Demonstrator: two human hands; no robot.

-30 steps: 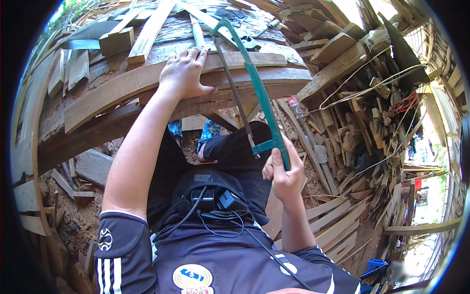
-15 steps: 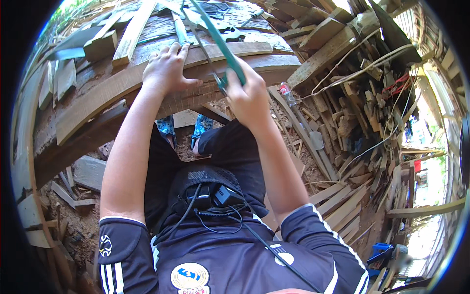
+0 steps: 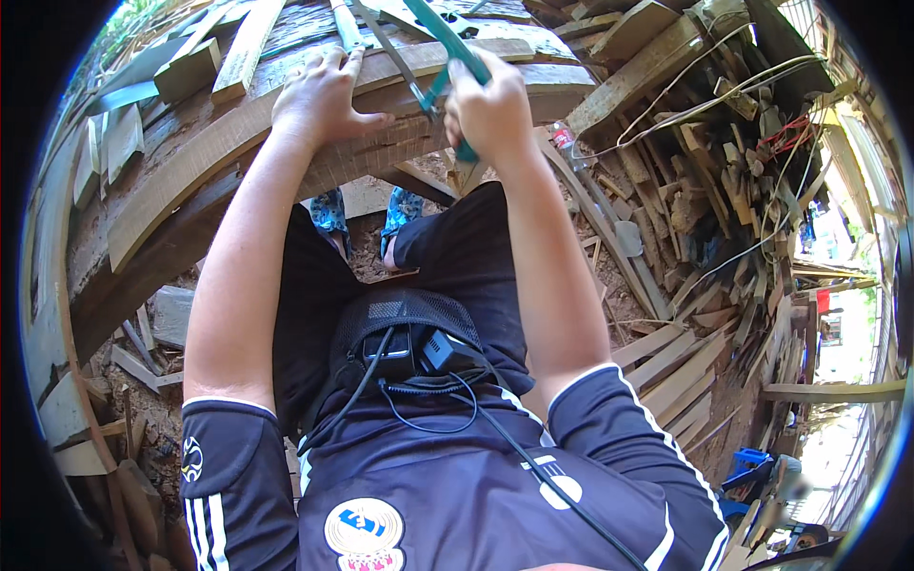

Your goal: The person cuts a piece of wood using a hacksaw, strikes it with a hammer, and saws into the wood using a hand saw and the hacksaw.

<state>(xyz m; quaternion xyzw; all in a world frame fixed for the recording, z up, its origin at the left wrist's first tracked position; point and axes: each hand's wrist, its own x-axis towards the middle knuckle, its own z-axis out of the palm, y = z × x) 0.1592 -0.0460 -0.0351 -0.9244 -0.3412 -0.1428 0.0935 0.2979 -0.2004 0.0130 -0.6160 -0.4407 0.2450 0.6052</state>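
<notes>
My right hand [image 3: 487, 109] is closed around the handle of a green-framed saw [image 3: 440, 33]. The saw's thin blade runs beside the frame and crosses the curved wooden board [image 3: 200, 183] to the right of my other hand; the far end of the saw is cut off by the picture's top rim. My left hand [image 3: 316, 103] rests on that board with fingers spread and thumb out toward the blade, holding nothing. Just past its fingertips lies a tool with a pale blue handle [image 3: 347, 27]. Whether the blade has cut into the wood cannot be made out.
Wood offcuts [image 3: 243, 52] lie on the bench at the far left. A large heap of scrap wood [image 3: 709, 181] with loose cables fills the right side. A plastic bottle [image 3: 563, 136] stands near the bench's right end. Planks [image 3: 681, 371] lie on the ground at right.
My right hand and the saw have moved forward, away from my body, across the board. The left hand stays on the board. The whole view has shifted slightly.
</notes>
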